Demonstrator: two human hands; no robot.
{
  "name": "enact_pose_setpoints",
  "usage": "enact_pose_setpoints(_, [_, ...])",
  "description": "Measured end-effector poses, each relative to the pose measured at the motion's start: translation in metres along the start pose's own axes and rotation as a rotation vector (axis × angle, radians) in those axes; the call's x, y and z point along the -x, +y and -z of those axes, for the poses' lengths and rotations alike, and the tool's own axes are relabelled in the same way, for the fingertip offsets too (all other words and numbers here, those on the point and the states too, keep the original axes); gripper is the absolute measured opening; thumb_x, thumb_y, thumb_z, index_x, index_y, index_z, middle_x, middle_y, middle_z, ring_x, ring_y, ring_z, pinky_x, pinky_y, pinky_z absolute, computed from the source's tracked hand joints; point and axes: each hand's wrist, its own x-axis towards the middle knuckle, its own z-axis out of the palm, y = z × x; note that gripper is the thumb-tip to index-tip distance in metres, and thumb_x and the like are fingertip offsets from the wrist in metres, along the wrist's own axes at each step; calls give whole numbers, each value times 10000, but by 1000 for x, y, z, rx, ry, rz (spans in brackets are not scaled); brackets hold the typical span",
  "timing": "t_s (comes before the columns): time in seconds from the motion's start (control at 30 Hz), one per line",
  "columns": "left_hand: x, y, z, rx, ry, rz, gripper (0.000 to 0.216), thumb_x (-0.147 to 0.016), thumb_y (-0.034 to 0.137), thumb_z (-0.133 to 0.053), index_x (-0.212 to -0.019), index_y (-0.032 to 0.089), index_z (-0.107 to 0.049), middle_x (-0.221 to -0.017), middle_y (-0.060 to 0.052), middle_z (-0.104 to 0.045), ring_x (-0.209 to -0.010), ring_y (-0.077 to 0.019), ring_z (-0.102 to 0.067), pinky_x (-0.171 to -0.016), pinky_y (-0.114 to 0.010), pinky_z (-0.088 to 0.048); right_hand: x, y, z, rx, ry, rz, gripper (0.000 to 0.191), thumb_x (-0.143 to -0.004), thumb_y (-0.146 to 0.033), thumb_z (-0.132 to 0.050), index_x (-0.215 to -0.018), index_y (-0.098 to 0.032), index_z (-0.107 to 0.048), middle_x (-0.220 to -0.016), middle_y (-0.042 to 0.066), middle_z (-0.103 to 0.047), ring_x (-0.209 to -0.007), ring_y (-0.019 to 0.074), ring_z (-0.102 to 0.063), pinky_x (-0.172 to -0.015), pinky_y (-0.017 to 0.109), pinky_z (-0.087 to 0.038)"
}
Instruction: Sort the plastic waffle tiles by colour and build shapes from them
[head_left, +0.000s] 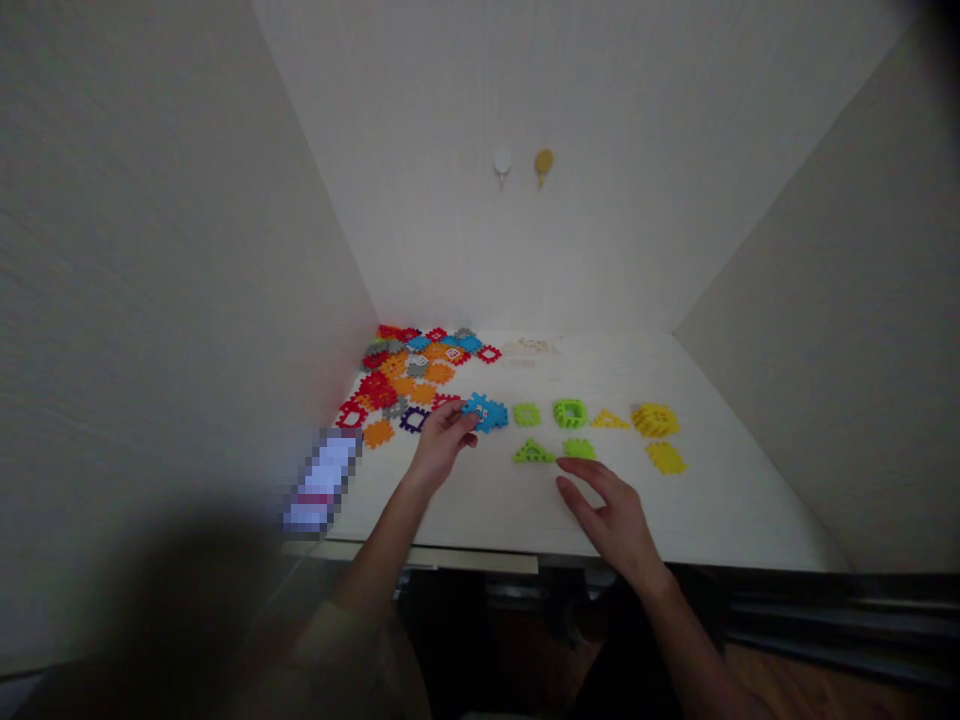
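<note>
My left hand (442,440) is closed, thumb and fingers pinching blue notched tiles (489,412) at their left edge; how many tiles there are, I cannot tell. My right hand (609,510) is held over the table, thumb and forefinger apart and nothing between them. Just beyond its fingertips lie a solid green tile (578,449) and a green triangle piece (533,452). Behind these are a single green square frame (526,414) and a stack of green square frames (570,413).
Yellow triangles (610,420), a yellow tile stack (654,420) and yellow tiles (666,458) lie to the right. A mixed pile of red, orange, grey and blue pieces (405,375) fills the left. A blurred-out phone (322,485) rests at the left edge. White walls (517,250) enclose the table.
</note>
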Motion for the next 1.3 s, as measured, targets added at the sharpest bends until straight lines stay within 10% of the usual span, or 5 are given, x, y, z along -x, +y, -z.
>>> enact_pose_setpoints(0.33, [42, -15, -38, 36, -127, 49, 276, -687, 234, -726, -932, 171, -617, -844, -17, -629, -675, -111, -578, -525, -206, -474, -51, -37, -29, -347, -100, -158, 276, -812, -390, -598, -1011, -215, -670, -970, 61, -707, -782, 182, -659, -757, 340, -539])
enact_pose_setpoints(0.63, [45, -20, -29, 426, -192, 380, 215, -800, 278, -634, -968, 143, -642, -909, -62, -662, -748, -139, -639, -688, -262, -546, -49, -33, -24, -662, -164, -281, 330, -750, -396, -666, -1030, -222, -677, -1031, 50, -703, -867, 186, -661, -802, 341, -538])
enact_pose_setpoints(1.07, [48, -24, -28, 282, -167, 361, 318, -711, 300, -735, -970, 146, -632, -832, -51, -666, -699, -137, -649, -617, -239, -537, -44, -32, -25, -656, -228, -242, 321, -767, -391, -640, -1037, -219, -670, -1076, 64, -667, -886, 181, -637, -764, 335, -550])
enact_pose_setpoints(1.3, [44, -22, -21, 162, -53, 331, 314, -657, 262, -756, -927, 156, -635, -802, -30, -642, -627, -94, -601, -526, -190, -473, -45, -25, -21, -674, -210, -364, 347, -764, -448, -632, -970, -176, -693, -782, 42, -699, -610, 130, -604, -616, 296, -538])
